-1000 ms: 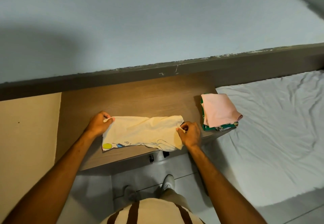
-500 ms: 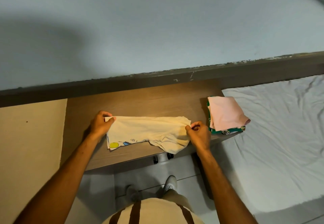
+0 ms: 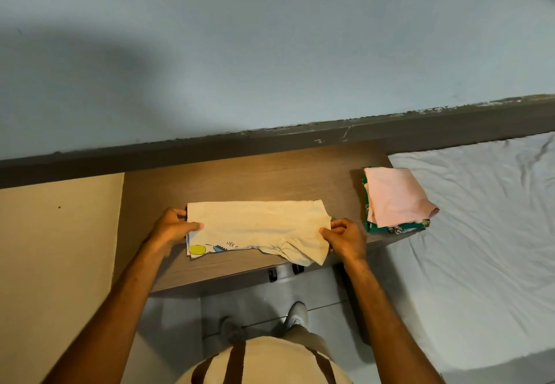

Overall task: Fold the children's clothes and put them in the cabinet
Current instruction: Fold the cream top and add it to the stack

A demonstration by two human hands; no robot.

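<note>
You had a small folded stack done on the worktop; left hand and right hand both pinched the cream shirt, half-folded; cabinet trip looked pending.

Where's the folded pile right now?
In the head view, the folded pile sits at the wooden surface's right end, beside the bed sheet, right of the right hand.

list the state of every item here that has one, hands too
cream shirt: partly folded into a long strip, flat on the wooden surface, one corner hanging over its front edge
left hand: grip shut on the shirt's left end
right hand: grip shut on the shirt's right end
pink garment: folded, on top of the stack
green garment: folded, under the pink one
</note>
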